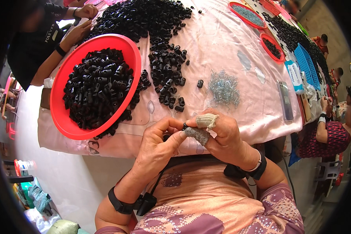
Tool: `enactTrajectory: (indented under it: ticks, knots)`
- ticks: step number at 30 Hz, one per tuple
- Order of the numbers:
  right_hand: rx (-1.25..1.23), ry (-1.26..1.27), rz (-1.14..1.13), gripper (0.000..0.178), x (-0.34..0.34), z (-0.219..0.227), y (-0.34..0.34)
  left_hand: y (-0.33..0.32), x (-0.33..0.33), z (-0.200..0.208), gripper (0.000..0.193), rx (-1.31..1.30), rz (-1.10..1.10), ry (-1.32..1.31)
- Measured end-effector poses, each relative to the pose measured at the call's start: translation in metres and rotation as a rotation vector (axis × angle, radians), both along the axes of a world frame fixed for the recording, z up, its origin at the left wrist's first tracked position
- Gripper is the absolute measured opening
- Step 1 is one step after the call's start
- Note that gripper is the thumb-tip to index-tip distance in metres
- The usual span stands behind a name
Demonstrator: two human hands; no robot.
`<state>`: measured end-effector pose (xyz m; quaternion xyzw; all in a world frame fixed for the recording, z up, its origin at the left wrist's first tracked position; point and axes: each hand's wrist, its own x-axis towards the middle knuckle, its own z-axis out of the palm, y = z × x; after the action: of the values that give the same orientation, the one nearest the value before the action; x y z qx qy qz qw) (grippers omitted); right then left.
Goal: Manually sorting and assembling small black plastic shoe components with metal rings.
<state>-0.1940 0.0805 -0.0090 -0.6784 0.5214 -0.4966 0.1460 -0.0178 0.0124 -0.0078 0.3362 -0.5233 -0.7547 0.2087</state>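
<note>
Close together at the table's near edge, both my hands are closed in a pinch. Between their fingertips is a small black plastic piece (185,126), mostly covered, resembling a cord lock part. My left hand (158,142) grips it, with another dark bit showing inside the curled fingers. My right hand (227,136) presses on it from the other side. Two of its fingers wear cloth covers, a cream ribbed one (207,121) and a grey speckled one (198,135). Beyond the hands lie a pile of small metal springs (224,89) and loose black plastic parts (169,74).
A red basin (138,58) heaped with black parts stands at left. Another person's hands (85,12) work at the far-left pile. Red trays (266,25), a blue basket (306,66) and a phone (285,99) lie on the right of the pink cloth (206,46). Other people sit at far right.
</note>
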Motion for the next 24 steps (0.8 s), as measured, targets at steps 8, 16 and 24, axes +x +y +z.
enactTrajectory:
  ticks: [8, 16, 24]
  knots:
    - [0.034, 0.032, -0.006, 0.023, 0.0012, 0.0016, 0.0012, -0.0001, 0.0000, 0.0068, 0.013, 0.036, 0.032, -0.017]
    - [0.086, -0.030, 0.008, 0.026, -0.0031, 0.0019, 0.0002, -0.0012, 0.0003, 0.0055, 0.012, -0.084, 0.006, -0.026]
    - [0.084, -0.061, 0.049, 0.026, -0.0042, 0.0006, 0.0005, -0.0012, 0.0001, 0.0059, 0.012, -0.256, -0.038, -0.056]
